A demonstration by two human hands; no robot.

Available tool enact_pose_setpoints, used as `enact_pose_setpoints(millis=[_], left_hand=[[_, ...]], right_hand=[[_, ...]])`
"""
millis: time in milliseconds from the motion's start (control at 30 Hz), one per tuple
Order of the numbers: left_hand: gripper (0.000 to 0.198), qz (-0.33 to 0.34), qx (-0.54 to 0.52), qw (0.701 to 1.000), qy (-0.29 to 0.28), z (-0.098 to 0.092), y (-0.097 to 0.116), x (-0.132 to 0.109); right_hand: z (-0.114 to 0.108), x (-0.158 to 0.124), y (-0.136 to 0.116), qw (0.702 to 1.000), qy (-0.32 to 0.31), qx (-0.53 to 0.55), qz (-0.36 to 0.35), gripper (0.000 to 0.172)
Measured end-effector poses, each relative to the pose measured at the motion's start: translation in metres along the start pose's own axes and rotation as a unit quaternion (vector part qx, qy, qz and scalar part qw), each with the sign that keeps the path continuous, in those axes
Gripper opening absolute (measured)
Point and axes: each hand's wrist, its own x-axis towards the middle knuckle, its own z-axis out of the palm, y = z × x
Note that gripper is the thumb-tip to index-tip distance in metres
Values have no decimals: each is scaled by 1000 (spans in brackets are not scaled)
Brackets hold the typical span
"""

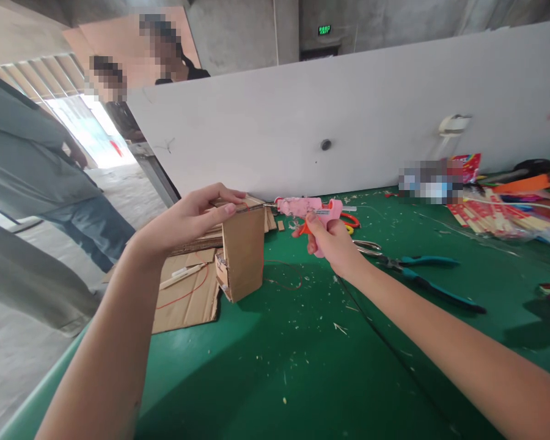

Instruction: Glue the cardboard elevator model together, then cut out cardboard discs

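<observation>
My left hand [197,211] pinches the top edge of an upright cardboard piece [244,253], thumb and fingers closed on it. The piece stands on the green table [302,366], beside a flat cardboard sheet [183,299] with a thin red wire on it. My right hand [327,238] grips a pink hot glue gun [309,211] by its handle, a finger on the orange trigger. The gun's nozzle points left and touches the top edge of the cardboard, close to my left fingertips. A black cord runs from the gun back along my right arm.
Teal-handled pliers [421,275] lie right of the glue gun, with red-handled scissors [351,220] behind it. Coloured craft supplies [495,208] pile at the far right. A white partition [348,116] backs the table. People stand at the left, beyond the table edge.
</observation>
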Motion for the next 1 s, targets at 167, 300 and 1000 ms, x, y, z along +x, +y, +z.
enact_pose_setpoints(millis=[167,300,1000], left_hand=[[37,4,9,1000,-2,-2,-1,0],[37,8,16,1000,3,-2,-1,0],[27,30,98,995,-2,-5,13,-3]], right_hand=[[0,-2,-3,1000,0,-24,-8,54],[0,-2,-3,999,2,-34,-7,52],[-2,0,-3,999,28,-27,-27,54]])
